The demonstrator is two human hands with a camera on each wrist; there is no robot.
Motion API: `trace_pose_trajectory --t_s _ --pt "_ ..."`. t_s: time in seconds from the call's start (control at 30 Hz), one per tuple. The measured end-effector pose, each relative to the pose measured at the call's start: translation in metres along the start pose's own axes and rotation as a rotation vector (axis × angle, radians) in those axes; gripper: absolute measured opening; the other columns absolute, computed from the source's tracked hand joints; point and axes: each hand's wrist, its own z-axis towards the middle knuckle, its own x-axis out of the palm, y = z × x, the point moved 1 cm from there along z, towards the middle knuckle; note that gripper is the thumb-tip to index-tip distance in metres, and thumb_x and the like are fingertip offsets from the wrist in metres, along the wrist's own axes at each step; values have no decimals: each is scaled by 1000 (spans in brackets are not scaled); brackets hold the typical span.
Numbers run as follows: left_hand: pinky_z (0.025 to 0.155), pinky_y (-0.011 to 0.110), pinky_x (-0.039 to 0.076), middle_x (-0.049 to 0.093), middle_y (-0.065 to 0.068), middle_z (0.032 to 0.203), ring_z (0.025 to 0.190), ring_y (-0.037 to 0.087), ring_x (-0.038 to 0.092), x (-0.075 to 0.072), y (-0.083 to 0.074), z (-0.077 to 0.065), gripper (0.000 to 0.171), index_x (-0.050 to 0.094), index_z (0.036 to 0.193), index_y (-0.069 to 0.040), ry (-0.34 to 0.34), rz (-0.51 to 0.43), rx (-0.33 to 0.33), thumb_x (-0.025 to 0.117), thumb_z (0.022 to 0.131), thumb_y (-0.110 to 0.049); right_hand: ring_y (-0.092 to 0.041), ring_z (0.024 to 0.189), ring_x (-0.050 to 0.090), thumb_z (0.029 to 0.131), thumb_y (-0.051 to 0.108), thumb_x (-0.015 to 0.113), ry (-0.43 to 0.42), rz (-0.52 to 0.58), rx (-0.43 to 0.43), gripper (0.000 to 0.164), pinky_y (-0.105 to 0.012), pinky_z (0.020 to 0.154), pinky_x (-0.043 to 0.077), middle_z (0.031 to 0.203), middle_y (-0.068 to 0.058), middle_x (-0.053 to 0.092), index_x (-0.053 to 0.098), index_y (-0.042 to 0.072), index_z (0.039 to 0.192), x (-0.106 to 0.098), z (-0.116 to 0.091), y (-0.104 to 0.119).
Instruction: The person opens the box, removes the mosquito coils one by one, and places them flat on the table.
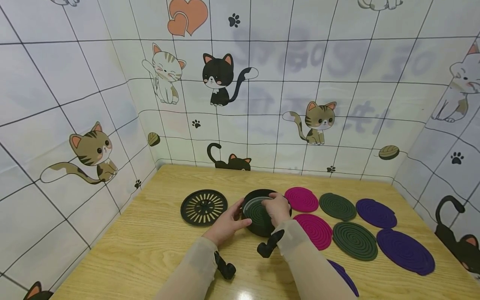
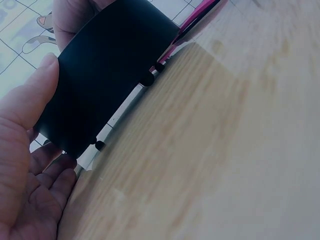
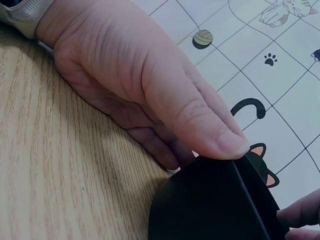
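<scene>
A round black holder point(image 1: 262, 230) stands on the table between both hands, with a green ridged coaster point(image 1: 256, 213) lying inside it. My left hand point(image 1: 226, 223) grips the holder's left side; in the left wrist view its thumb point(image 2: 47, 82) lies against the outer wall and fingers reach round the lower edge. At the holder's right rear, my right hand point(image 1: 279, 209) holds the rim. In the right wrist view, the right thumb point(image 3: 230, 145) sits on the rim while the other fingers are partly hidden beyond the wall. Small feet point(image 2: 146, 79) show under the holder.
A black slotted disc point(image 1: 204, 207) with a central knob lies left. To the right lie pink coasters point(image 1: 313, 231), green coasters point(image 1: 355, 240) and purple coasters point(image 1: 406, 251). Another purple coaster point(image 1: 345, 278) is partly behind the right sleeve. Cat-patterned walls point(image 1: 262, 125) enclose the wooden table point(image 1: 150, 250).
</scene>
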Motion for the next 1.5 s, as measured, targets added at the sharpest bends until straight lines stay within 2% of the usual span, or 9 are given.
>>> trace_pose_trajectory --t_s 0.17,0.57,0.9,1.2,1.5 --pt "113 44 27 33 6 153 139 24 33 0 -2 -1 84 22 154 -22 -2 5 -1 70 88 -39 -45 130 24 91 10 60 14 9 -8 50 -57 101 35 139 -25 41 47 0 138 -2 0 1" --pt "113 44 27 33 7 153 139 26 33 0 -5 -3 84 22 155 -20 -5 15 -3 70 88 -37 -40 125 41 89 0 57 -12 101 -30 50 -52 100 40 138 -23 43 46 -2 138 -6 -3 4" --pt "113 43 27 32 6 154 139 25 32 0 -4 -2 84 21 155 -21 3 6 5 70 88 -37 -38 126 39 87 -6 56 -28 186 -27 51 -52 104 36 137 -23 42 46 -4 137 -7 -4 3" --pt "112 44 29 33 7 153 139 25 33 0 -4 -2 83 20 155 -21 3 4 10 69 89 -35 -40 130 36 90 -3 55 40 269 34 51 -51 106 35 145 -25 34 42 -6 139 -11 -4 1" --pt "111 44 30 33 7 153 139 25 34 1 -4 -2 83 20 155 -22 3 4 -2 70 89 -35 -42 133 31 90 -2 55 56 301 61 51 -53 107 32 148 -24 30 43 -4 140 -13 -3 -1"
